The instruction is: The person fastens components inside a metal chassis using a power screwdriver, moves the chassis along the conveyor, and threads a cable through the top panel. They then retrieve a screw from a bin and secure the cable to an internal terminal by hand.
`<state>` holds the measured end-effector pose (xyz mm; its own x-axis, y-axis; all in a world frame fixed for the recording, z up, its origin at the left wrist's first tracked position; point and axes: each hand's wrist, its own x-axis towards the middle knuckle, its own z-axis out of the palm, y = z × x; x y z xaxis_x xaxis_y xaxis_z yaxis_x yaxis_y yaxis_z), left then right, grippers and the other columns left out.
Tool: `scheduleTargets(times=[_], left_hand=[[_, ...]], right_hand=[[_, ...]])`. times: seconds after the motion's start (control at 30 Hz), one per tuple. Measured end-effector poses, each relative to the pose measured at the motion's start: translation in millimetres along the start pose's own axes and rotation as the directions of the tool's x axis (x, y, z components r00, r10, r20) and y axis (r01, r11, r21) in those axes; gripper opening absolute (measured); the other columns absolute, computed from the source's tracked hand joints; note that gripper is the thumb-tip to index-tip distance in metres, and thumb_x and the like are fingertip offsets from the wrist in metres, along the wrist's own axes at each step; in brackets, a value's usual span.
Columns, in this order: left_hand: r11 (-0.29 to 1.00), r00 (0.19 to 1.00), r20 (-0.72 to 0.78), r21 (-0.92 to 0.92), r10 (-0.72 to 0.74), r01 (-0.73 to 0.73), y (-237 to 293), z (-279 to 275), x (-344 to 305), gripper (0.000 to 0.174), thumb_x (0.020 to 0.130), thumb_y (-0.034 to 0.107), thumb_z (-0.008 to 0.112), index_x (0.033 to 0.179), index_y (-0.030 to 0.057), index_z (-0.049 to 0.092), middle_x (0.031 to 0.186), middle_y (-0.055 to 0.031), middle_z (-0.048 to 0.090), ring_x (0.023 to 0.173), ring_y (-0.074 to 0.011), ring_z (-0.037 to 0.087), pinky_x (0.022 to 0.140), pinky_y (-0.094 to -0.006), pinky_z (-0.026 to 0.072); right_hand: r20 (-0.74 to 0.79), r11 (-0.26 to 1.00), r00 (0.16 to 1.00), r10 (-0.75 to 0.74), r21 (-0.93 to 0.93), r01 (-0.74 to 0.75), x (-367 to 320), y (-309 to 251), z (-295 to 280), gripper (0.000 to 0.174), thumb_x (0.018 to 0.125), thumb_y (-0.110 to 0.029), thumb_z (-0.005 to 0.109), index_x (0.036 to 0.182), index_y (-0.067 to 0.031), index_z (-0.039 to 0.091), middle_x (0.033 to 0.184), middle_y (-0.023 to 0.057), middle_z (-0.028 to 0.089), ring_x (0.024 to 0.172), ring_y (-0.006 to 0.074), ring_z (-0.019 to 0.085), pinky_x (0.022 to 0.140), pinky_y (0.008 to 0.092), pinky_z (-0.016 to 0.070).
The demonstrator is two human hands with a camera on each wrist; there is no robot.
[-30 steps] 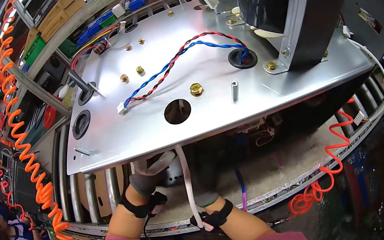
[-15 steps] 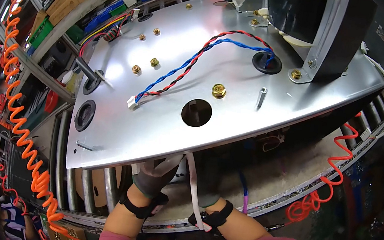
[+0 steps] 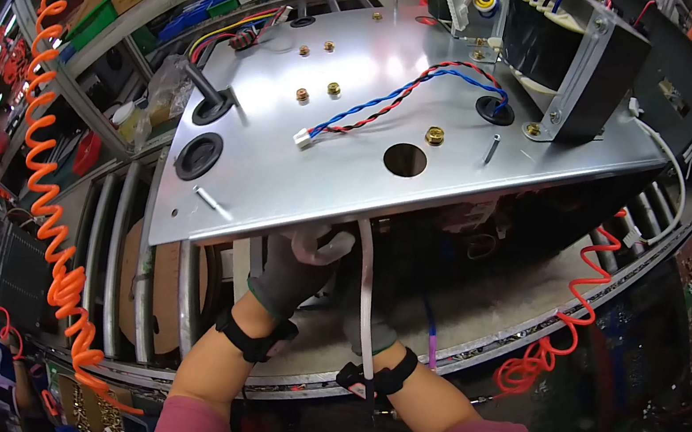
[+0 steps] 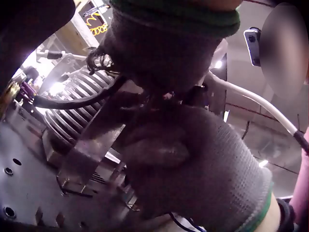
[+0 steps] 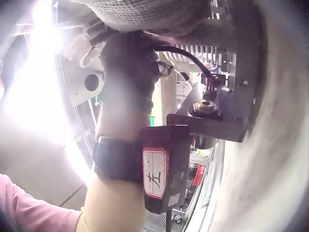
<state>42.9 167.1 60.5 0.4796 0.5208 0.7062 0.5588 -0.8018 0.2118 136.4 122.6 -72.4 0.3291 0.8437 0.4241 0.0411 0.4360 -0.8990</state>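
My left hand (image 3: 297,271), in a grey glove, reaches under the front edge of a metal plate (image 3: 278,192), its fingers curled. In the right wrist view a black cable (image 5: 188,55) runs into the fingers of this left hand (image 5: 130,67). My right hand (image 3: 370,327), also gloved, is close beside it in the shadow below the plate. The left wrist view shows my right hand (image 4: 193,164) meeting the left hand (image 4: 164,53); I cannot tell what its hidden fingertips hold. A white cable (image 3: 365,299) hangs from the plate edge between the wrists.
On the plate are a twisted red, blue and black wire pair (image 3: 400,94), brass bolts and a large black coil (image 3: 541,48). Steel rollers (image 3: 145,302) lie at left. Coiled orange hose (image 3: 52,208) and red hose (image 3: 590,288) hang at the sides. A finned heat sink (image 4: 72,104) stands near the hands.
In the head view the plate has shifted up and right, showing more of the left glove. Both hands stay under its edge, close together.
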Motion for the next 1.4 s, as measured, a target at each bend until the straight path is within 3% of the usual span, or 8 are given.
scheduleTargets(times=[0.23,0.57,0.63,1.1,1.17,1.27,1.33,1.4], left_hand=[[0.988,0.984,0.097,-0.027,-0.150,0.153,5,-5,4,0.017,0.066,0.000,0.065,0.079,0.0093,0.064,0.101,-0.0099,0.060,0.078,-0.0264,0.062,0.064,-0.0351,0.0498],[0.968,0.963,-0.106,-0.049,-0.249,0.245,1,-2,-1,0.021,0.062,0.005,0.073,0.079,0.0158,0.064,0.094,-0.0051,0.061,0.070,-0.0235,0.060,0.056,-0.0361,0.0463],[0.983,0.978,-0.199,0.181,0.065,-0.029,-5,4,-5,0.025,0.060,0.004,0.073,0.075,0.0193,0.060,0.085,-0.0006,0.054,0.067,-0.0220,0.056,0.053,-0.0355,0.0438],[0.982,0.961,-0.267,0.186,0.076,-0.026,-7,20,-18,0.027,0.059,-0.006,0.066,0.064,0.0158,0.051,0.068,-0.0008,0.045,0.052,-0.0194,0.047,0.049,-0.0295,0.0400],[0.952,0.977,-0.180,0.300,0.115,-0.057,-21,26,-39,0.027,0.069,0.011,0.071,0.094,0.0104,0.062,0.094,-0.0054,0.061,0.082,-0.0243,0.060,0.069,-0.0373,0.0468],[0.910,0.960,-0.197,0.399,0.201,-0.109,-12,22,-28,0.031,0.069,0.012,0.072,0.098,0.0097,0.061,0.092,-0.0068,0.060,0.077,-0.0247,0.061,0.067,-0.0353,0.0473],[0.936,0.951,-0.281,0.352,0.132,-0.026,-11,29,-29,0.031,0.069,0.013,0.073,0.098,0.0103,0.061,0.092,-0.0067,0.060,0.076,-0.0246,0.061,0.066,-0.0347,0.0478],[0.969,0.945,-0.328,0.228,-0.015,0.095,-14,33,-35,0.027,0.070,0.016,0.073,0.095,0.0134,0.063,0.092,-0.0049,0.061,0.076,-0.0235,0.061,0.064,-0.0345,0.0492]], right_hand=[[0.056,0.997,0.997,-0.045,-0.053,0.048,14,14,4,0.041,0.087,-0.019,0.059,0.124,-0.0026,0.051,0.109,0.0180,0.056,0.099,0.0312,0.056,0.085,0.0395,0.0460],[0.043,1.000,0.999,-0.006,-0.023,0.007,17,36,19,0.040,0.087,-0.019,0.058,0.123,-0.0031,0.052,0.107,0.0175,0.056,0.098,0.0303,0.056,0.084,0.0391,0.0462],[0.042,1.000,0.999,0.018,-0.012,-0.018,16,41,20,0.040,0.087,-0.019,0.058,0.123,-0.0032,0.052,0.107,0.0174,0.056,0.098,0.0301,0.056,0.083,0.0390,0.0463],[-0.017,0.990,0.997,0.069,-0.118,-0.071,-9,37,21,0.041,0.086,-0.016,0.059,0.124,-0.0018,0.052,0.107,0.0187,0.057,0.093,0.0335,0.057,0.076,0.0412,0.0478],[-0.006,0.990,0.997,0.082,-0.115,-0.082,-3,23,14,0.043,0.085,-0.015,0.060,0.125,-0.0017,0.051,0.108,0.0188,0.057,0.092,0.0347,0.057,0.074,0.0423,0.0481],[0.152,0.977,0.970,0.192,-0.125,-0.173,12,-10,-3,0.050,0.081,-0.012,0.063,0.128,-0.0028,0.048,0.107,0.0187,0.057,0.089,0.0346,0.058,0.072,0.0431,0.0490],[0.041,0.724,0.951,-0.308,-0.638,0.262,3,12,8,0.052,0.081,-0.015,0.064,0.129,-0.0033,0.048,0.103,0.0183,0.057,0.085,0.0334,0.059,0.069,0.0424,0.0495],[0.027,0.743,0.952,-0.306,-0.618,0.257,-1,12,8,0.053,0.081,-0.016,0.064,0.130,-0.0036,0.047,0.102,0.0176,0.058,0.083,0.0330,0.059,0.069,0.0421,0.0498]])
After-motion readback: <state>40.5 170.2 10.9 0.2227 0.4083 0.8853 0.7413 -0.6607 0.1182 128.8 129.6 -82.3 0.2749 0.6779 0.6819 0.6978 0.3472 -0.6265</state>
